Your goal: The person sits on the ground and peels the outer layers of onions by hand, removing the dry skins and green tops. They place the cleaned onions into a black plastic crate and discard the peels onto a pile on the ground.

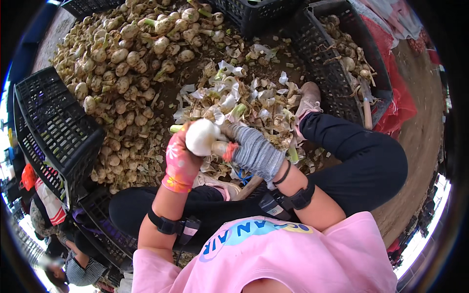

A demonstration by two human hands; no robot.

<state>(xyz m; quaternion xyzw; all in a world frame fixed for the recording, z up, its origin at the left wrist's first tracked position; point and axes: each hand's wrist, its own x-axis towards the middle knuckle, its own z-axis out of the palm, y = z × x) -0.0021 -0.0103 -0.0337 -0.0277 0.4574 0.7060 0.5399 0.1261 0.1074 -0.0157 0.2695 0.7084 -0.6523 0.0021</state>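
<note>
My left hand (181, 158), in a pink flowered glove, grips a peeled white garlic bulb (200, 138), with a pale green stalk (177, 128) poking out behind it. My right hand (254, 154), in a grey knit glove with orange-red around a digit, is closed against the bulb's right side; whether it holds anything else is hidden. Both hands are over a heap of papery skins and trimmings (220, 93). A wooden handle (249, 187) lies partly hidden below them.
Unpeeled garlic is heaped (122, 78) at upper left. Black crates stand at left (53, 122), top (249, 14) and right, the right one (317, 53) holding bulbs. My crossed legs (371, 171) border the trimmings. Another person (80, 266) in stripes is at lower left.
</note>
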